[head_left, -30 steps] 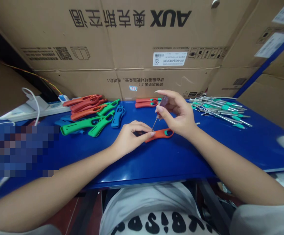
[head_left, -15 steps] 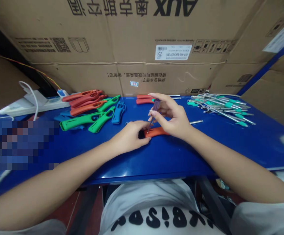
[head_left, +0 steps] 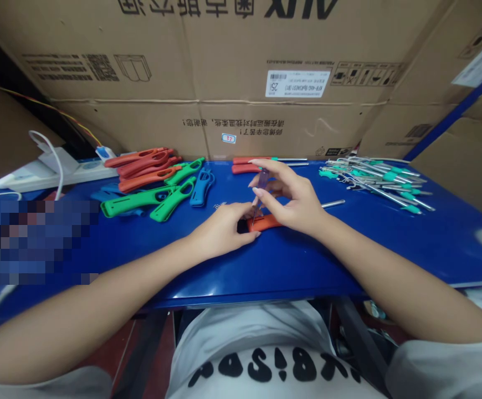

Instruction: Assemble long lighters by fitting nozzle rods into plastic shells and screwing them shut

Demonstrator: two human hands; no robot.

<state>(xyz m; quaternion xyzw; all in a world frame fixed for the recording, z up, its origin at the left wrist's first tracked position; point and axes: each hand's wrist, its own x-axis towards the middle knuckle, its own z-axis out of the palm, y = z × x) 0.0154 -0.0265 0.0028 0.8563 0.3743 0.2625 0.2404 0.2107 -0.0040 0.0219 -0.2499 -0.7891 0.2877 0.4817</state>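
Note:
My right hand (head_left: 294, 194) grips the purple handle of a small screwdriver (head_left: 263, 178) between thumb and fingers. The screwdriver stands steeply tilted, its thin shaft pointing down onto the butt end of an orange gas lighter (head_left: 266, 223). That lighter lies flat on the blue table, and its metal tube sticks out to the right beyond my right hand. My left hand (head_left: 226, 228) closes thumb and fingers about the lighter's left end, holding it against the table. Small silver screws (head_left: 221, 206) lie just behind my left hand, partly covered by it.
Green lighter shells (head_left: 141, 200), red shells (head_left: 145, 166) and a blue shell (head_left: 201, 188) are piled at the left. Behind my hands lie red lighters (head_left: 247, 166). Metal tubes with green parts (head_left: 384, 180) form a heap at the right. A large cardboard box (head_left: 208, 66) walls off the back.
The view has tilted and shifted slightly. Both hands keep their holds on the lighter and screwdriver; no object has visibly been taken up or let go.

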